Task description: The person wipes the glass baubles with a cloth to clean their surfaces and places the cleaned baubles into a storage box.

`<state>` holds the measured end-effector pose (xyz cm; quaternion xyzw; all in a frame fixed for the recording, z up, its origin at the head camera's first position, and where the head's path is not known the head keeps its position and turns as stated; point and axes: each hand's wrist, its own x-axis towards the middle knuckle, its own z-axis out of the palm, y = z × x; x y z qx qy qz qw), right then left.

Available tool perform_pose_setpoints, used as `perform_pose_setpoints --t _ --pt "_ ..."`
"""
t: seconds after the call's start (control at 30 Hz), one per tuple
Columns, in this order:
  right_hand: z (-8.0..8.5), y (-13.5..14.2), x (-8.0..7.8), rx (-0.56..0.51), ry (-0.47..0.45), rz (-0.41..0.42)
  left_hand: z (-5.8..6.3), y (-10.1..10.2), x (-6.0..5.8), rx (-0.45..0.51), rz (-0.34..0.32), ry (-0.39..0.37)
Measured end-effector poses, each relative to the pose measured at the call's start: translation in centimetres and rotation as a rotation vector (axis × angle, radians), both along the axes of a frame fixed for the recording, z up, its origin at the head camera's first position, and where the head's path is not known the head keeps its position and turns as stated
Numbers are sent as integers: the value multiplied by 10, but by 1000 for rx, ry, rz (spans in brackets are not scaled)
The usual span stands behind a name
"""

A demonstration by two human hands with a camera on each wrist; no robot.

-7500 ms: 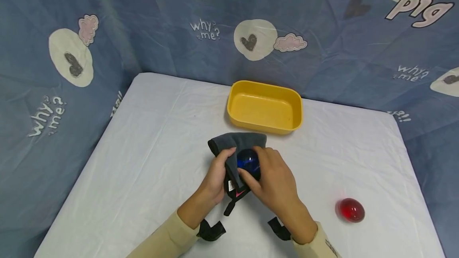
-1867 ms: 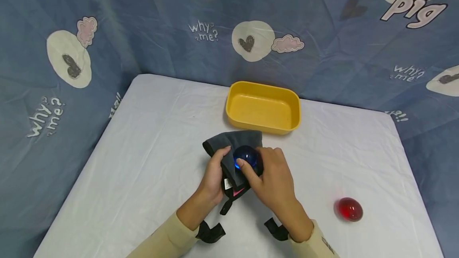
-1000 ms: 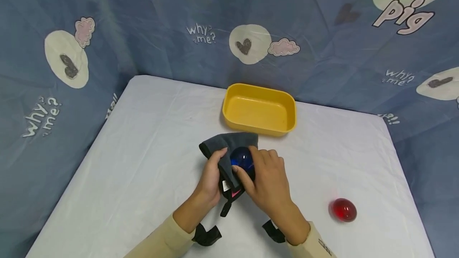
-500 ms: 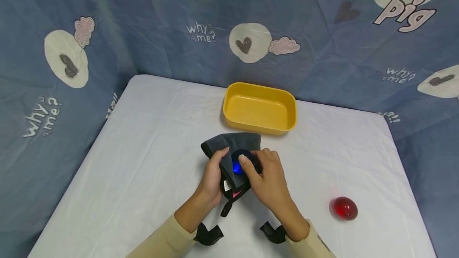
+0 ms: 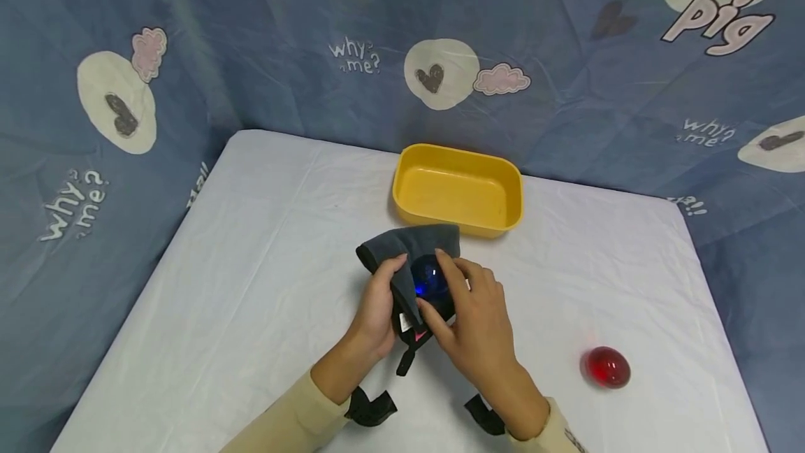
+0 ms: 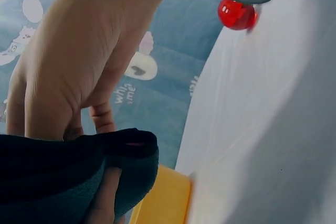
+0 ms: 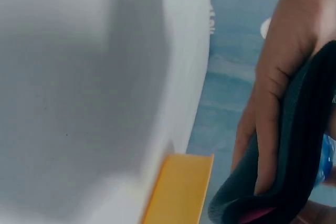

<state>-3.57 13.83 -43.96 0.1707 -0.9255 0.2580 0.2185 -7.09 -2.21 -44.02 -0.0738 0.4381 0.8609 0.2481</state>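
A dark grey cloth point(image 5: 409, 240) with black edging, a white tag and a black loop is gripped by my left hand point(image 5: 374, 317), its thumb on top and its fingers underneath. A glossy, see-through blue ball point(image 5: 430, 278) lies against the folded cloth. My right hand point(image 5: 481, 320) holds that ball from the right, thumb at its lower edge and index finger at its upper right. In the right wrist view the left hand's fingers spread behind the cloth point(image 7: 299, 129), and a sliver of the blue ball point(image 7: 326, 158) shows past it.
Just beyond the hands stands a yellow rectangular tub point(image 5: 458, 194) with nothing in it. To the right, a red see-through ball point(image 5: 606, 368) sits on the white-covered table point(image 5: 283, 250). Black wrist pieces point(image 5: 371, 407) stick out near both cuffs. A blue printed curtain point(image 5: 283, 54) encloses the table.
My right thumb has slid back and forth over the blue ball, now from its front to its lower edge, while the index finger shifted onto its upper right. The left hand keeps its grip.
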Motion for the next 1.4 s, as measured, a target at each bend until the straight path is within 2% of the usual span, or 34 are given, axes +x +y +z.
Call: perform_pose_setpoints --t 0.17,0.33,0.5,0.67,0.8,0.9,1.17,1.27,1.4 --pt "-2 0 -5 15 49 -10 -1 2 1 -22 6 -16" --pt "-2 0 -10 -46 4 -16 -2 4 2 -62 34 -32" --pt "-3 0 -11 -137 -119 -61 -4 4 2 -43 11 -32" --pt "0 1 -14 -220 -288 -114 -7 4 3 -41 -30 -22" --pt "2 3 -14 -208 -357 -116 -7 3 2 -38 -30 -15" --pt "4 6 -11 -131 -305 -68 -6 2 0 -39 -11 -21" --pt "10 19 -5 141 21 129 -2 -3 -1 -22 13 -4" --pt "12 21 -6 201 74 165 -3 -3 0 -37 3 -5" --pt "14 21 -9 226 94 176 -4 -2 2 -25 -37 -10"
